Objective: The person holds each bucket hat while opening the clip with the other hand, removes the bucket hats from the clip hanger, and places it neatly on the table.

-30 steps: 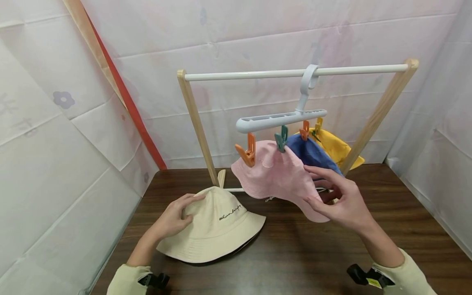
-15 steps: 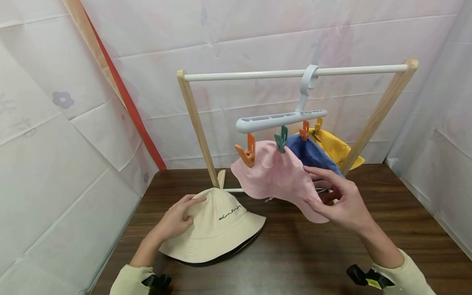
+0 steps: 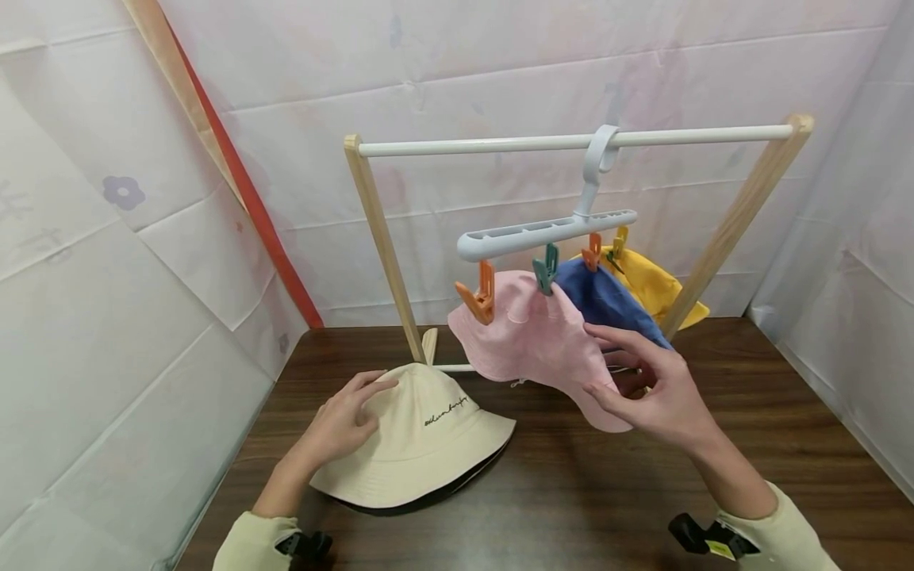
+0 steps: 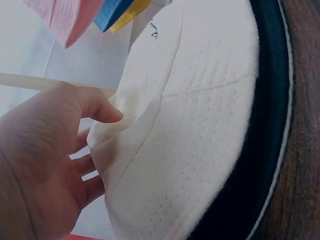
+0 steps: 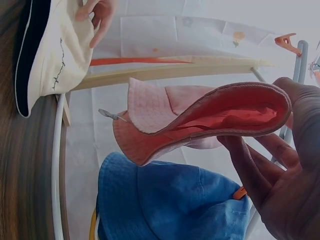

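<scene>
L hand [image 3: 339,420], lower L of frame: grip narrow, thumb & fingers on crown of cream hat [image 3: 414,436], which is on desk [image 3: 571,507]. R hand [image 3: 653,388], R of ctr, has pink hat [image 3: 543,349] by its edge btwn thumb & fingers. Pink hat approx ctr, under green peg [image 3: 546,272] on hanger [image 3: 531,237]. Blue hat [image 3: 603,297] & yellow hat [image 3: 653,284] behind, upper R.

Just nudging the pink hat [image 3: 537,349] a hair left with the right hand [image 3: 660,392], kinda fanning the left hand's [image 3: 341,420] fingers wider.
</scene>
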Motion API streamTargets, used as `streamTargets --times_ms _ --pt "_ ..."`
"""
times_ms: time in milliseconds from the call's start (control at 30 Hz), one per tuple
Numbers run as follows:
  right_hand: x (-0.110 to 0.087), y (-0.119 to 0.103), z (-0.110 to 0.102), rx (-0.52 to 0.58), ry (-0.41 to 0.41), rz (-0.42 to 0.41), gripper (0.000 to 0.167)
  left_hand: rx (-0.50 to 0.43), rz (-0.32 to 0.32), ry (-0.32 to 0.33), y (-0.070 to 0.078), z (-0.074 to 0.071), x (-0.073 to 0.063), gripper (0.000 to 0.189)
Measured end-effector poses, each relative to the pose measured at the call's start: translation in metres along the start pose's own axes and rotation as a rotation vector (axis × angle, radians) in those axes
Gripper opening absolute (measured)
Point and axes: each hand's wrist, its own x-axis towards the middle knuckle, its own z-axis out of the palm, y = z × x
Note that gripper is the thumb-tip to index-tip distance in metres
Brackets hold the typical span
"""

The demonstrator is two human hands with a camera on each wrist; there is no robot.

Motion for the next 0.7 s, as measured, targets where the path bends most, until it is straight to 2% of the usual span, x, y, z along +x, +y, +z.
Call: streamTargets --times_ms 167,533,700 --pt "-0.0004 0.0005 0.0002 -0.002 0.000 0.001 0.077 -0.006 0.006 0.015 0.0000 0.0012 0.0000 0.064" --pt "-0.0009 -0.0003 0.0000 0.011 -0.004 0.001 0.077 -0.029 0.071 0.051 0.0023 0.0021 0.0013 0.063" --pt "-0.0004 -0.0016 0.0006 0.009 0.001 -0.010 0.077 0.019 0.097 0.091 0.0045 0.0006 0.0023 0.064"
